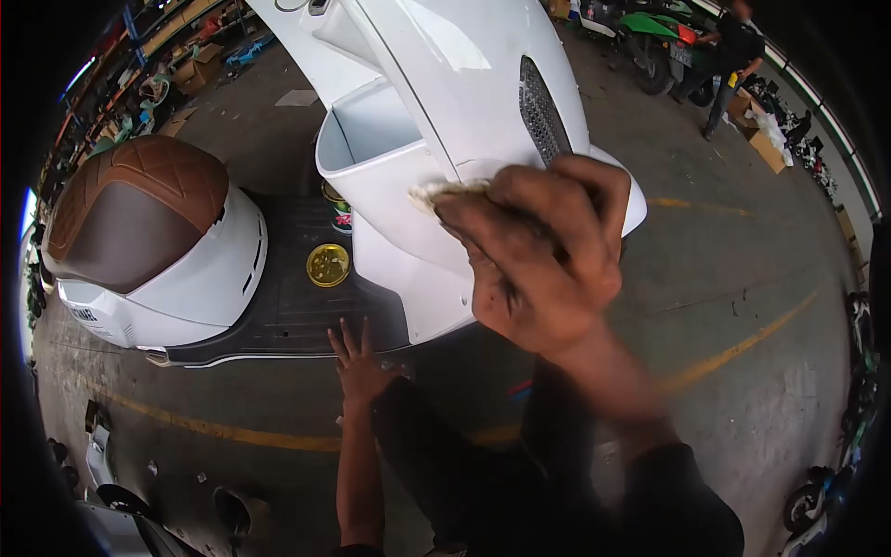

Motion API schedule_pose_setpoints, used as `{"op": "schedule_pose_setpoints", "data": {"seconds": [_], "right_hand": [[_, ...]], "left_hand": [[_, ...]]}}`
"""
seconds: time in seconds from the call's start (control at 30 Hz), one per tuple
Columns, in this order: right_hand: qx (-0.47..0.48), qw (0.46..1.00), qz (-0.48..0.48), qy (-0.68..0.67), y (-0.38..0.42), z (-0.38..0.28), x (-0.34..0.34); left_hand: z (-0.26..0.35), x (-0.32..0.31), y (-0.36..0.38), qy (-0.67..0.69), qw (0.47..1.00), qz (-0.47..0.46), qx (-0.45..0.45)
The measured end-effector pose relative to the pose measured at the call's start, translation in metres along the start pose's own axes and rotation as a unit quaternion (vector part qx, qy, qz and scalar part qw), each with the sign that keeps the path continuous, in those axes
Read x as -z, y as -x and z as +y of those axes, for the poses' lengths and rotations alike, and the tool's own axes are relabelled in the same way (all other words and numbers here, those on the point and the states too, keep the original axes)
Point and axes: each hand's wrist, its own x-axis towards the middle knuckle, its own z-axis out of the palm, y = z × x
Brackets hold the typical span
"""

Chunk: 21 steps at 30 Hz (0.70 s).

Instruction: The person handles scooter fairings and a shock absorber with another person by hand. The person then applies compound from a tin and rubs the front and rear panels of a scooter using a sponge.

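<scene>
My right hand [548,255] is closed around a fluffy off-white wad [436,193], its fingers pinching it close over the white front panel [455,65] of a scooter. Lower down, my left hand [364,373] has its fingers spread, near my knee and the edge of the black footboard [292,320]. On that footboard lies a round gold lid [329,265] with pale smears on it. Just behind it stands a tin can [342,218], partly hidden by the white storage box [380,162].
The scooter's brown quilted seat [139,190] and white rear body are at left. Another person [736,56] stands by a green motorcycle [650,28] at the upper right. Shelving [139,46] lines the upper left. Yellow lines [733,357] cross the concrete floor.
</scene>
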Motion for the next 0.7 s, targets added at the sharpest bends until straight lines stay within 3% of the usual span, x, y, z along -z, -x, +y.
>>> {"op": "schedule_pose_setpoints", "data": {"seconds": [0.07,0.23,0.4,0.53,0.7], "right_hand": [[0.037,0.999,0.039,-0.008,-0.033,0.009,-0.016],[-0.062,0.997,-0.016,0.033,0.028,0.004,0.023],[0.037,0.998,0.039,0.03,-0.038,0.018,-0.002],[-0.08,0.996,-0.002,0.027,0.017,0.004,0.021],[-0.02,0.999,0.04,0.026,-0.016,0.019,0.006]], "left_hand": [[-0.002,-0.003,0.004,0.003,1.0,-0.005,0.004],[-0.005,-0.008,-0.002,0.012,0.999,0.03,-0.013],[-0.003,-0.003,-0.001,0.018,1.0,0.007,0.001],[-0.008,-0.009,-0.002,0.009,0.999,0.033,-0.013],[-0.001,-0.002,0.001,0.013,1.0,0.018,-0.006]]}}
